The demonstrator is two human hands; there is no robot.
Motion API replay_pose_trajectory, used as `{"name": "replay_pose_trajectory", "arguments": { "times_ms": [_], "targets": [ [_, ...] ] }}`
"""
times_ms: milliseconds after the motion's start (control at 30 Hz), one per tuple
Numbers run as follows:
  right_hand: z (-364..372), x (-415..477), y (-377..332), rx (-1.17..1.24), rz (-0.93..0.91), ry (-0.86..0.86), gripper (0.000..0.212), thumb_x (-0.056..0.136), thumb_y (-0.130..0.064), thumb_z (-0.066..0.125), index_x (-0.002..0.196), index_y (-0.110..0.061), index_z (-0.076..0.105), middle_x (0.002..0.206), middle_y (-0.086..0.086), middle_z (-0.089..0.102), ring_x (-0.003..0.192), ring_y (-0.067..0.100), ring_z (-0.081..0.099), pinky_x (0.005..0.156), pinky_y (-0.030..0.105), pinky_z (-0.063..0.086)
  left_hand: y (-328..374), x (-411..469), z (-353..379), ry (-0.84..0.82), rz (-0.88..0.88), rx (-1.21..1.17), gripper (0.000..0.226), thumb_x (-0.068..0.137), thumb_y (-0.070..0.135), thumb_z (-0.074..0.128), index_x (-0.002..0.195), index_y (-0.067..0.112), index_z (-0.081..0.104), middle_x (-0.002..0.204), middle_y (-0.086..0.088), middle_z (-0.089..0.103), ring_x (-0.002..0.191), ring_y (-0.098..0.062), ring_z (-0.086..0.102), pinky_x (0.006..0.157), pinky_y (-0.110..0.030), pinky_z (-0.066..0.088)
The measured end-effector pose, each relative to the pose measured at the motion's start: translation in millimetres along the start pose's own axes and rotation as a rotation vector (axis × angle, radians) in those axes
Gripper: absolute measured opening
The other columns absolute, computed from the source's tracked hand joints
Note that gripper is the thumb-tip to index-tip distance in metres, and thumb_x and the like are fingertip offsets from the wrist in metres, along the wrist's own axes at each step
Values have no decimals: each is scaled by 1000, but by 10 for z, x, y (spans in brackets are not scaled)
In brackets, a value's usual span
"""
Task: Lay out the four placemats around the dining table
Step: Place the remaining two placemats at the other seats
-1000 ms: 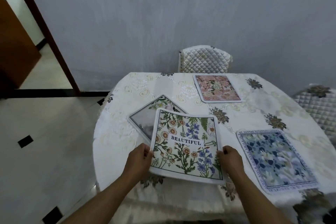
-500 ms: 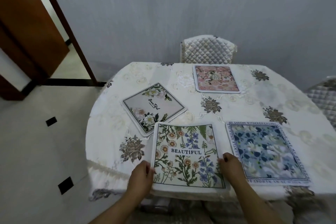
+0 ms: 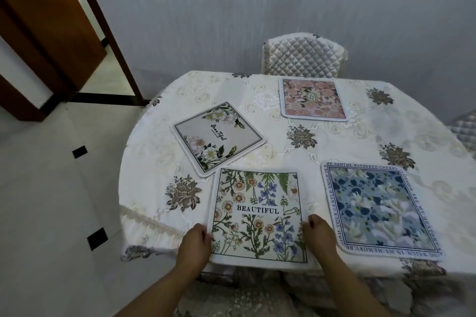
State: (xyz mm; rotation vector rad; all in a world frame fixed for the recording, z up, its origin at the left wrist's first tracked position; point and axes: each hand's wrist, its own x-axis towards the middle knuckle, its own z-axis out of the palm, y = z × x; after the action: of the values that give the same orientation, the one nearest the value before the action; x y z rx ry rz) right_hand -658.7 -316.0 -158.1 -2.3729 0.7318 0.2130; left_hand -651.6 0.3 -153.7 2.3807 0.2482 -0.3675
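A wildflower placemat (image 3: 257,213) printed "BEAUTIFUL" lies flat at the table's near edge. My left hand (image 3: 194,246) grips its left edge and my right hand (image 3: 319,238) grips its right edge. A white placemat with script lettering (image 3: 217,137) lies turned at an angle just behind it, to the left. A pink floral placemat (image 3: 313,99) lies at the far side in front of a chair. A blue floral placemat (image 3: 378,210) lies to the right, near the front edge. The round table (image 3: 347,141) wears a cream embroidered cloth.
A quilted chair (image 3: 304,55) stands at the far side against the grey wall. Another quilted chair (image 3: 466,127) shows at the right edge. A brown door and frame (image 3: 51,33) open to the left, with tiled floor beside the table.
The wildflower placemat came down from being held raised over the white one and now lies flat at the near edge. Both hands stayed on its sides. The view shifted back.
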Motion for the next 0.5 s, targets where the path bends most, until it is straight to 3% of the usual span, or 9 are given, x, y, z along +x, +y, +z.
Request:
{"name": "replay_pose_trajectory", "arguments": {
  "times_ms": [267, 500],
  "targets": [
    [-14, 54, 122, 4, 34, 48, 36, 92, -13, 54, 61, -16, 38, 57, 3, 46, 54, 12, 42, 49, 25, 25, -7, 43, 152, -68, -39, 7, 14, 93, 29, 57, 86, 17, 54, 79, -2, 63, 77, -21, 60, 67, -31, 46],
    [-51, 149, 52, 8, 14, 43, 34, 94, -13, 53, 62, -13, 40, 56, 3, 44, 52, 16, 40, 49, 26, 26, 60, 138, 132, -56, -30, -8, 14, 92, 29, 58, 84, 17, 53, 80, -3, 66, 77, -23, 63, 70, -39, 56]
  ]
}}
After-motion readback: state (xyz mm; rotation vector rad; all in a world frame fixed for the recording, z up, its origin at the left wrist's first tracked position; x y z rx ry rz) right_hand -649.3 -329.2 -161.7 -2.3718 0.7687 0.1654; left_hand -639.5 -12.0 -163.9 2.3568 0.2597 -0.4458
